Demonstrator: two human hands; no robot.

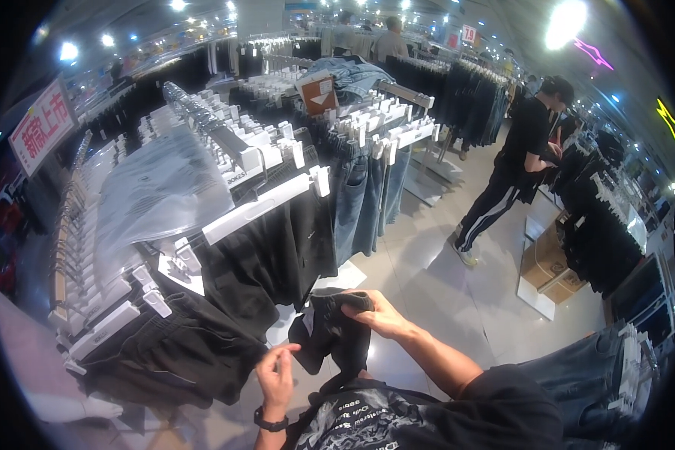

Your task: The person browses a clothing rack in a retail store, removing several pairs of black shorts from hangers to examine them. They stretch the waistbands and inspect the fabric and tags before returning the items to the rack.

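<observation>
My right hand (378, 316) grips the waistband of a small pair of black shorts (351, 332). They hang down in front of my body, and a pale label or tag (309, 319) shows inside the waistband. To the left of the shorts, my left hand (275, 374) is raised with index finger and thumb apart and nothing in it. Its fingertips come close to the fabric; whether they touch it I cannot tell. Beside that hand, dark elastic-waist shorts (185, 349) hang from a white clip hanger (104, 331). Another black pair (270, 253) hangs behind on a white hanger (259, 208).
A clear plastic sheet (157, 191) lies over the hangers by a metal rail (202, 126). Blue jeans (365, 197) hang farther back, with folded denim (343, 76) on top. To the right, a person (526, 146) stands at another rack, near a cardboard box (551, 264).
</observation>
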